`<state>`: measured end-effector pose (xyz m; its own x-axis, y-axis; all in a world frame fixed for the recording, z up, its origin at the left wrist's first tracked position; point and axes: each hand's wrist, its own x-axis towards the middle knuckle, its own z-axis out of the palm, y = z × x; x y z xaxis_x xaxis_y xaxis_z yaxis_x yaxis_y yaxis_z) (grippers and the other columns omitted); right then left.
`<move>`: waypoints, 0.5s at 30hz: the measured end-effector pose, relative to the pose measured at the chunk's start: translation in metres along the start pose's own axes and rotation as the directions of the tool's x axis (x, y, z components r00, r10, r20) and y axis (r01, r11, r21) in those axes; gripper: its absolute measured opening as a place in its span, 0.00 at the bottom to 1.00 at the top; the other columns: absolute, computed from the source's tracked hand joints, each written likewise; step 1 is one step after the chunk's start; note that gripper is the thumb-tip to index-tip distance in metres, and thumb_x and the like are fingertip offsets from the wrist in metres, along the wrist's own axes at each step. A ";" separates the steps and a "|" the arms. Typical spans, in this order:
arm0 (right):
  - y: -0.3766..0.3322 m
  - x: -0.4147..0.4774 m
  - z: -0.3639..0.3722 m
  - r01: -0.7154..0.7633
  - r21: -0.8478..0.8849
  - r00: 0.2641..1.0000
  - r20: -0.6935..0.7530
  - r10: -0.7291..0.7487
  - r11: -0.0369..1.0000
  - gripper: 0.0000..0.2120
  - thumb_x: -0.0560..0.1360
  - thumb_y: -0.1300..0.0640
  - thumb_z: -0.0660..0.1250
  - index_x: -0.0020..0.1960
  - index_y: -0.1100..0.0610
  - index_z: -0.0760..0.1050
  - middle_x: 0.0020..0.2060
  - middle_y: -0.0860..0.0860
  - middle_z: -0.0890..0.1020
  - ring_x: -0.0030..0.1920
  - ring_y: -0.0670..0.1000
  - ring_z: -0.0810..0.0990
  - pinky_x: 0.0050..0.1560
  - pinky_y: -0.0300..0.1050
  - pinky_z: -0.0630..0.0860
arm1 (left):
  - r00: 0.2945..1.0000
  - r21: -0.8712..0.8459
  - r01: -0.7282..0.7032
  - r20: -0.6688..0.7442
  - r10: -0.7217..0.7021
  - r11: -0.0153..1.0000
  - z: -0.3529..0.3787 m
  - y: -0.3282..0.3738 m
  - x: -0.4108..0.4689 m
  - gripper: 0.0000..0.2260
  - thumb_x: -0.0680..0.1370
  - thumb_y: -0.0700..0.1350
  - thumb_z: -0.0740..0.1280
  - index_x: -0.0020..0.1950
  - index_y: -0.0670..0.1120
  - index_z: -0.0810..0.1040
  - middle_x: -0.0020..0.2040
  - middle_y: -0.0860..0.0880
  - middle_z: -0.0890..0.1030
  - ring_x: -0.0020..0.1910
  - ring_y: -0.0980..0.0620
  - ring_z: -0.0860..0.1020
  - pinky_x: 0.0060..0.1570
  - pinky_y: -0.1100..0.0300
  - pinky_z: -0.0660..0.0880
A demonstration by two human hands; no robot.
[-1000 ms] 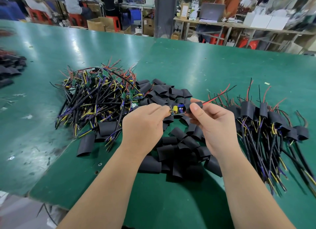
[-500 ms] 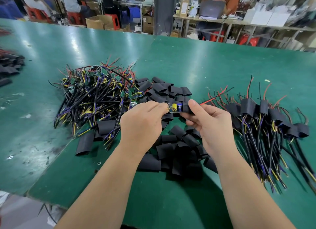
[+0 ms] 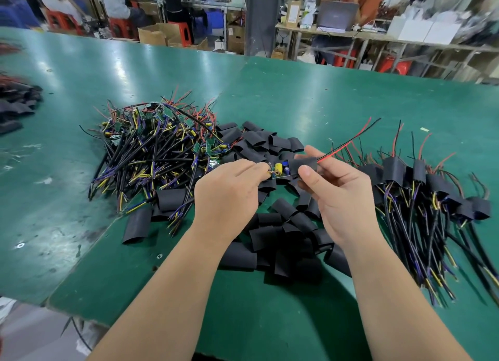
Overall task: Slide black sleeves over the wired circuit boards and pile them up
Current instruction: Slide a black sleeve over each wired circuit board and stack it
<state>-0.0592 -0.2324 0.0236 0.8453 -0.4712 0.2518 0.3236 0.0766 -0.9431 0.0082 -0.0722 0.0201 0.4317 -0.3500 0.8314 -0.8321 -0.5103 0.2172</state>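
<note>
Green desk (image 3: 297,90) carried bare wired boards (image 3: 151,150) at left, loose sleeves (image 3: 283,225) centrally, sleeved boards (image 3: 421,188) at right. Above the loose sleeves, the left grip (image 3: 229,190) pinched a circuit board (image 3: 279,170), its end in the black sleeve (image 3: 306,164) pinched by the right grip (image 3: 337,196).
</note>
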 end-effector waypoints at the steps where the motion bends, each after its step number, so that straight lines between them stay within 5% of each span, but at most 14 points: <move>1: -0.001 -0.001 0.001 -0.010 0.018 1.000 0.025 0.010 1.000 0.15 0.64 0.54 0.74 0.51 0.52 0.83 0.35 0.55 0.79 0.38 0.48 0.80 0.47 0.42 0.80 | 1.000 0.002 0.004 -0.009 -0.004 1.000 0.000 0.000 0.000 0.10 0.70 0.30 0.68 0.44 0.43 0.84 0.38 0.49 0.83 0.35 0.46 0.80 0.29 0.55 0.76; 4: -0.002 -0.003 0.004 -0.028 0.007 0.996 0.080 0.028 1.000 0.08 0.66 0.53 0.73 0.44 0.53 0.85 0.46 0.49 0.86 0.43 0.51 0.85 0.41 0.39 0.78 | 1.000 0.018 0.000 -0.024 0.000 1.000 0.000 0.001 0.000 0.10 0.69 0.31 0.68 0.44 0.43 0.84 0.37 0.49 0.82 0.34 0.46 0.80 0.29 0.57 0.75; 7: -0.004 -0.003 0.006 0.002 -0.044 0.997 0.080 0.002 0.999 0.03 0.67 0.54 0.72 0.38 0.49 0.85 0.43 0.47 0.86 0.43 0.51 0.85 0.43 0.43 0.78 | 1.000 0.030 0.000 0.006 0.000 1.000 0.000 0.001 0.000 0.09 0.70 0.32 0.68 0.44 0.43 0.84 0.37 0.49 0.82 0.34 0.46 0.79 0.29 0.57 0.75; 12: -0.006 -0.002 -0.001 0.120 -0.241 0.991 0.095 -0.099 0.963 0.08 0.68 0.57 0.76 0.45 0.47 0.85 0.46 0.69 0.78 0.36 0.49 0.69 0.43 0.42 0.72 | 0.996 0.025 -0.006 0.085 0.003 1.000 0.000 0.001 0.000 0.07 0.72 0.35 0.68 0.45 0.43 0.84 0.38 0.49 0.83 0.35 0.46 0.80 0.30 0.56 0.75; 15: -0.008 -0.002 -0.006 0.173 -0.324 0.984 0.092 -0.151 0.930 0.09 0.68 0.58 0.77 0.46 0.48 0.84 0.39 0.55 0.84 0.36 0.49 0.75 0.40 0.40 0.75 | 0.994 0.020 -0.006 0.109 0.004 1.000 -0.001 0.000 0.000 0.09 0.71 0.34 0.68 0.45 0.44 0.85 0.39 0.49 0.83 0.36 0.47 0.80 0.30 0.57 0.76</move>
<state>-0.0657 -0.2375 0.0296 0.8224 -0.3946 0.4099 0.3090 -0.2952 -0.9041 0.0076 -0.0714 0.0211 0.4640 -0.4353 0.7715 -0.8275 -0.5239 0.2021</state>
